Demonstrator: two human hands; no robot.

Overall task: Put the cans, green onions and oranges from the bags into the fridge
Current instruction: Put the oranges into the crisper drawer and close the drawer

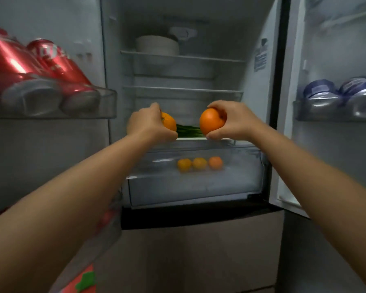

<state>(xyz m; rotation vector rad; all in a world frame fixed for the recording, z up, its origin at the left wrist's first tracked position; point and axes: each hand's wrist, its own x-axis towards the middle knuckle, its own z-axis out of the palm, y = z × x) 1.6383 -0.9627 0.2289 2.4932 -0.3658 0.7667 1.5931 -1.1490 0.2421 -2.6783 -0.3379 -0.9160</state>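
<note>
Head view: my left hand [148,124] has its fingers wrapped around an orange [169,123], my right hand [234,121] grips a second orange [211,123], both held inside the open fridge [260,66] just above the green onions [188,131] on the shelf. Three more oranges [199,163] sit in the clear drawer [178,187] below. Red cans [40,70] fill the left door bin, blue cans [342,94] the right one.

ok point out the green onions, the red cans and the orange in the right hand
green onions [188,130]: head view, on the dark green stalks between the two hands
red cans [57,62]: head view, on the side of the nearer can in the left door shelf
orange in the right hand [210,122]: head view, on its exposed front
</note>
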